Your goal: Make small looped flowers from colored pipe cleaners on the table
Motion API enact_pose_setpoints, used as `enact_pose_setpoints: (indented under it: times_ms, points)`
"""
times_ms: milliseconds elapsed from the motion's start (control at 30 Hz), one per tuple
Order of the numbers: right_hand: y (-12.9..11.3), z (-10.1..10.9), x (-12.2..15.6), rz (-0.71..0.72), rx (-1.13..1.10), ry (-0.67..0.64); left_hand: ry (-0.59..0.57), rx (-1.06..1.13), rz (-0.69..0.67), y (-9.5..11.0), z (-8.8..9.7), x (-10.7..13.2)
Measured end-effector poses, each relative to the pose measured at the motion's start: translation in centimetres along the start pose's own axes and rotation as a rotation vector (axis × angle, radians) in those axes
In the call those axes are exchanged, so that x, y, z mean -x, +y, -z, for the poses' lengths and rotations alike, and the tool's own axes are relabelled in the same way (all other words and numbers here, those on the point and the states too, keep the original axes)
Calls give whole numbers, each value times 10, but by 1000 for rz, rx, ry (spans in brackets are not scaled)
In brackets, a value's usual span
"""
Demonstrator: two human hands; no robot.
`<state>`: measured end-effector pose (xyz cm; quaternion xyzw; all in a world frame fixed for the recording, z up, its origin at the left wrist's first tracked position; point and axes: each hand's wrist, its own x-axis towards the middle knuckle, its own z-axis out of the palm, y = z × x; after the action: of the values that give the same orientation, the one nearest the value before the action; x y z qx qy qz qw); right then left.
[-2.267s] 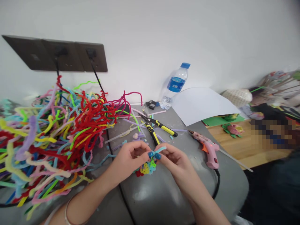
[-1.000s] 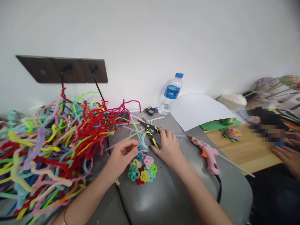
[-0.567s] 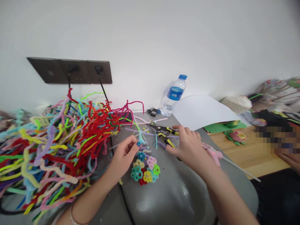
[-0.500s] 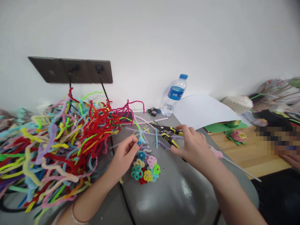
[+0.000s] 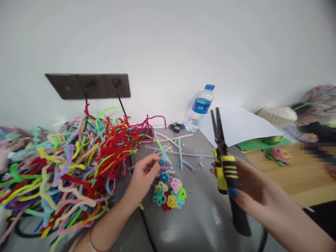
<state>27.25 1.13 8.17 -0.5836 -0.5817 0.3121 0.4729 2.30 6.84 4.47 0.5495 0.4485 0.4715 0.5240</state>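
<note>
My right hand point(image 5: 252, 189) grips the black and yellow pliers point(image 5: 223, 154) by the handles and holds them up over the grey table point(image 5: 199, 220), jaws pointing upward. My left hand point(image 5: 144, 176) pinches a light blue pipe cleaner piece point(image 5: 165, 155) between thumb and forefinger, just above a cluster of small pipe cleaner flowers point(image 5: 170, 190) in teal, yellow, pink, green and red that lies on the table.
A big tangle of coloured pipe cleaners point(image 5: 65, 164) fills the left. Cut pieces point(image 5: 181, 154) lie behind the flowers. A water bottle point(image 5: 201, 106), white paper point(image 5: 241, 124), wall sockets point(image 5: 89, 85) with cords stand at the back. A wooden table point(image 5: 286, 168) with craft flowers is at right.
My right hand reached to the pliers lying on the table, took them and lifted them up toward me. My left hand stayed pinching the blue piece beside the flowers.
</note>
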Motion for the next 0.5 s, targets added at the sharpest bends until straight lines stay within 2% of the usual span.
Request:
enact_pose_setpoints:
  times_ms: [200, 333, 400, 500]
  points:
    - [21, -19, 28, -239, -68, -137, 20, -8, -26, 3, -8, -1]
    - [27, -35, 47, -275, -162, -131, 24, 79, -16, 6, -22, -4]
    - [22, -45, 51, -279, -200, -109, 60, 109, -34, 10, -31, -5]
    - [12, -57, 52, -274, -243, -157, 139, 94, -87, 15, -44, -5]
